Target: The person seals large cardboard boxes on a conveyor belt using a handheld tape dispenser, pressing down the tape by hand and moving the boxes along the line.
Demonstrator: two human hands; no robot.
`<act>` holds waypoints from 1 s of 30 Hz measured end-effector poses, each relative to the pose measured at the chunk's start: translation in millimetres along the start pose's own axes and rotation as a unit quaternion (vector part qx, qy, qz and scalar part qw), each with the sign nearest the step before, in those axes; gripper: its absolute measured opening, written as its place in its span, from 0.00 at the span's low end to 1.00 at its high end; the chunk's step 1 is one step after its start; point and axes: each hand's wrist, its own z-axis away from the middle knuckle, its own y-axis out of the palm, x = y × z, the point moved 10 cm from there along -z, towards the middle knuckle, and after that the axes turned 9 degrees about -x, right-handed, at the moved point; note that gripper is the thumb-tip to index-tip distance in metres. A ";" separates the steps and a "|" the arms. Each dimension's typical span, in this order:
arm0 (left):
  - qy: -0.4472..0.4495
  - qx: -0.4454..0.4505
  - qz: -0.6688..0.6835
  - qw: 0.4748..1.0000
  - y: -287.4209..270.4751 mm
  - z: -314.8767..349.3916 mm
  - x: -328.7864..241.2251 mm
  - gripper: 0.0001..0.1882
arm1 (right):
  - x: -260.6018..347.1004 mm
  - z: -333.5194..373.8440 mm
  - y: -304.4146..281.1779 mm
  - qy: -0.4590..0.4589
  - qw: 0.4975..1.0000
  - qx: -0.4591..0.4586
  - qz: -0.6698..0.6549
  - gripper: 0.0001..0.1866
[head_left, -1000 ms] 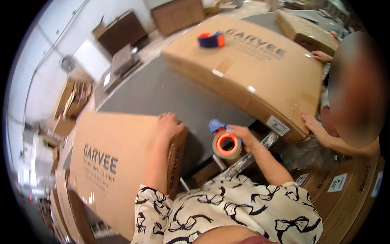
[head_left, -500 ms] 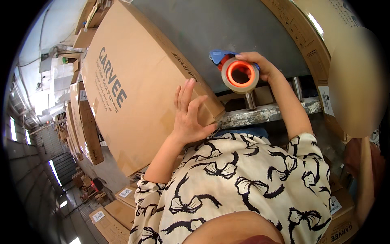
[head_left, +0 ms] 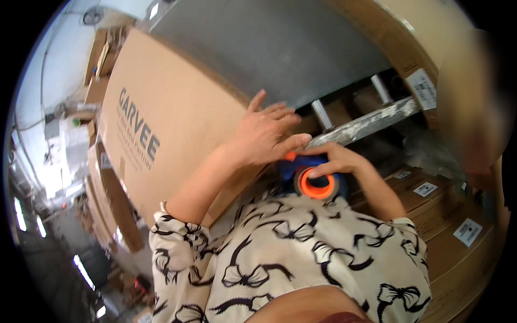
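Observation:
A large brown cardboard carton [head_left: 177,107] with dark print lies tilted across the left of the view. My left hand [head_left: 264,132] is over its near right end, fingers spread, holding nothing; whether the palm touches the cardboard I cannot tell. Close to my body, just beyond that end, my right hand [head_left: 342,159] grips a blue tape dispenser [head_left: 318,192] with an orange hub and a roll of tape. The right thumb rests over the hub, and the fingers partly hide the dispenser's blue body. The tips of both hands nearly meet.
A grey flat surface [head_left: 285,43] stretches beyond the carton. Metal rollers [head_left: 323,114] and a worn, paint-chipped rail [head_left: 371,118] border its near side. More labelled cartons [head_left: 447,215] lie at the lower right, and others [head_left: 110,194] stand at the left. A blurred shape fills the right edge.
My right hand has brought the tape dispenser from over the rollers down toward my body, beside the carton's near end. My left hand has shifted right. The whole view has turned somewhat.

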 end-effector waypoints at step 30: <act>-0.419 -0.513 0.329 0.673 -5.9 443.1 200.8 0.11 | 22.6 24.7 -60.8 0.006 0.886 -0.230 -0.403 0.20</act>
